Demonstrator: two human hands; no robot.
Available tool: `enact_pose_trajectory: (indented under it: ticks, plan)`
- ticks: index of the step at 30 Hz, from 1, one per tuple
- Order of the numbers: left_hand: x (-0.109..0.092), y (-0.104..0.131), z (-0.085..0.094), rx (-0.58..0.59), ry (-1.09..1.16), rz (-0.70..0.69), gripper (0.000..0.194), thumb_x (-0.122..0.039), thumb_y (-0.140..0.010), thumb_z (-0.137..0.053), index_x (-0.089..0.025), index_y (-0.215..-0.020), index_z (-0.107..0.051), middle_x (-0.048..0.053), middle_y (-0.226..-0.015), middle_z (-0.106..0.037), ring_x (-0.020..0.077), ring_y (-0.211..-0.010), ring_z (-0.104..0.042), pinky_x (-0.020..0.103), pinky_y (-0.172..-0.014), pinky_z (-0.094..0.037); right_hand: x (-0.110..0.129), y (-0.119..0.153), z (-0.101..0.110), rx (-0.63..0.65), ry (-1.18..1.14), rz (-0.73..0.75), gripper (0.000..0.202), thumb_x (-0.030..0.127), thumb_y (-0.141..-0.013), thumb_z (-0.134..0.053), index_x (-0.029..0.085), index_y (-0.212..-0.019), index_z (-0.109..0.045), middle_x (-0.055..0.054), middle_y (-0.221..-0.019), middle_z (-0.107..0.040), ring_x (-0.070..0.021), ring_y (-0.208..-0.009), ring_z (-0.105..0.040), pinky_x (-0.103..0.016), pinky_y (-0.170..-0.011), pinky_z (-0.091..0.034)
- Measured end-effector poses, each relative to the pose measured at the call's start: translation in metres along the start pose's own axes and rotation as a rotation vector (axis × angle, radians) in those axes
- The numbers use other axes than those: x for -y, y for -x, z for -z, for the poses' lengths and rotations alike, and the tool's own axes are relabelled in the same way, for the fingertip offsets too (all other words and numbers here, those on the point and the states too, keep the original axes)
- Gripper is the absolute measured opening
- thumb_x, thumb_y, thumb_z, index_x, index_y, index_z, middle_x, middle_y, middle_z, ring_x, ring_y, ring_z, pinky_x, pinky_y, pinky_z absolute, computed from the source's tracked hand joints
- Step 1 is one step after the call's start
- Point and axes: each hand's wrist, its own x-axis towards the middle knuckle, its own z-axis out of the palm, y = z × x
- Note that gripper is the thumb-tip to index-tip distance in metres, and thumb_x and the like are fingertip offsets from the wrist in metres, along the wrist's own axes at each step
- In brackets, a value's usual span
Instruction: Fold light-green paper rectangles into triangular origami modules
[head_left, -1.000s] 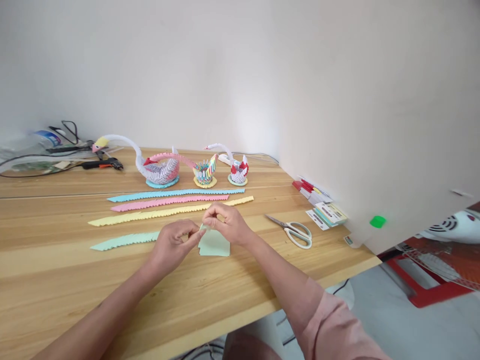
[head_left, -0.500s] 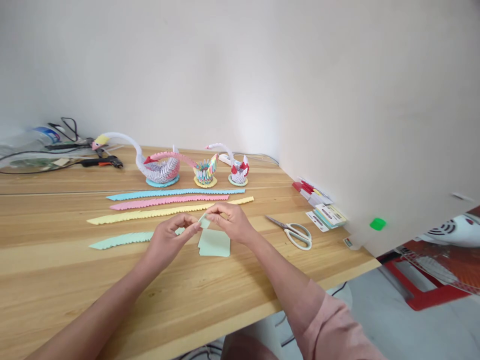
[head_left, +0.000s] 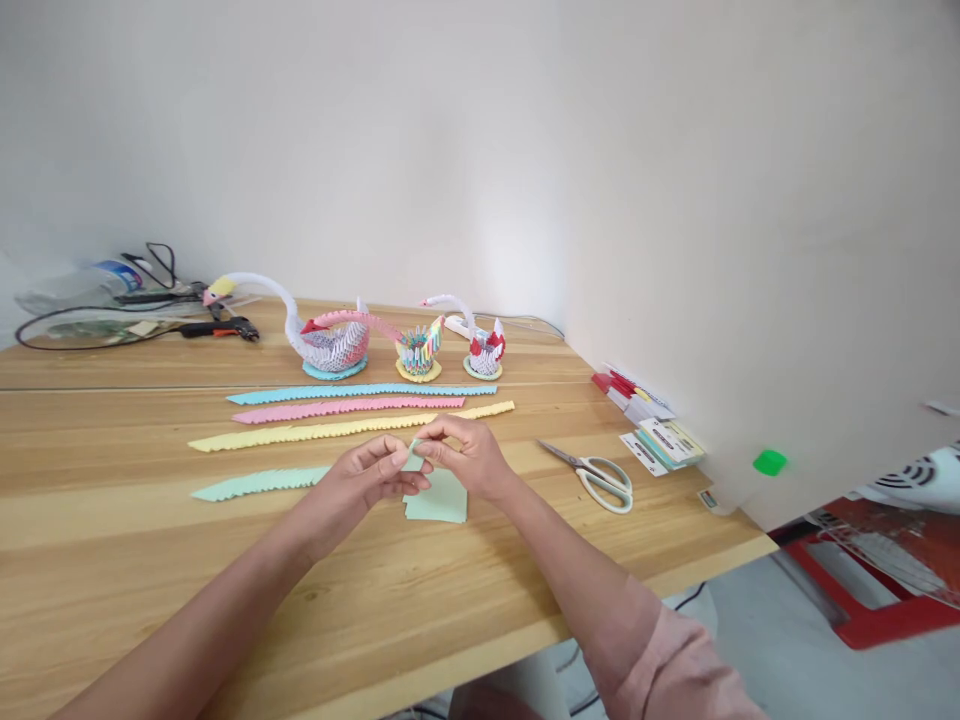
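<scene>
A small piece of pale green paper (head_left: 413,460) is pinched between my left hand (head_left: 369,476) and my right hand (head_left: 463,452), its upper edge bent over at my right fingertips. Just below them, a stack of pale green paper sheets (head_left: 439,500) lies on the table, partly covered by my fingers. To the left, a pale green folded-paper strip (head_left: 259,483) runs along the wood, its right end hidden behind my left hand. Beyond my hands lie a yellow strip (head_left: 300,434), a pink strip (head_left: 337,407) and a blue strip (head_left: 360,391).
Paper swans (head_left: 334,348) stand toward the back wall. Scissors (head_left: 600,478) lie right of my hands, with packs of coloured paper (head_left: 667,440) beyond them. A glue gun (head_left: 221,328), cables and a plastic bottle (head_left: 86,285) sit at the back left. The table's front edge (head_left: 480,665) is near.
The view has shifted slightly, so the table's things sit further right. Both hands still hold the green paper; its top edge now curls over, and my left fingers have spread beneath it.
</scene>
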Motion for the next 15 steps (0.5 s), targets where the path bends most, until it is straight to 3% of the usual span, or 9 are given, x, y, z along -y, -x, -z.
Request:
enact_pose_trajectory:
  ticks: [4, 8, 15]
  plan:
    - [0.001, -0.0009, 0.002, -0.009, 0.117, -0.024, 0.013, -0.031, -0.081, -0.06, -0.019, -0.084, -0.056, 0.003, -0.085, -0.066, 0.0169, -0.078, -0.064, 0.029, -0.074, -0.047, -0.002, -0.0008, -0.0013, -0.109, 0.173, 0.227, 0.023, 0.026, -0.08, -0.06, 0.022, -0.103, -0.063, -0.005, -0.099, -0.066, -0.0153, -0.091, -0.06, -0.029, -0.081, -0.048]
    - [0.0016, -0.0032, 0.0044, -0.059, 0.175, -0.056, 0.014, -0.031, -0.079, -0.063, -0.02, -0.085, -0.057, 0.002, -0.078, -0.067, 0.0158, -0.076, -0.065, 0.028, -0.075, -0.047, -0.0032, -0.0022, -0.0016, -0.075, 0.337, 0.448, 0.029, 0.02, -0.085, -0.054, 0.022, -0.114, -0.057, -0.007, -0.113, -0.062, -0.0161, -0.109, -0.054, -0.037, -0.097, -0.041]
    - [0.0018, -0.0037, 0.0064, -0.13, 0.257, -0.07, 0.018, -0.029, -0.074, -0.069, -0.02, -0.085, -0.059, 0.001, -0.077, -0.069, 0.0165, -0.077, -0.066, 0.029, -0.078, -0.048, -0.0054, -0.0012, -0.0024, -0.085, 0.464, 0.519, 0.033, 0.016, -0.086, -0.051, 0.022, -0.118, -0.053, -0.006, -0.125, -0.055, -0.016, -0.119, -0.046, -0.038, -0.1, -0.04]
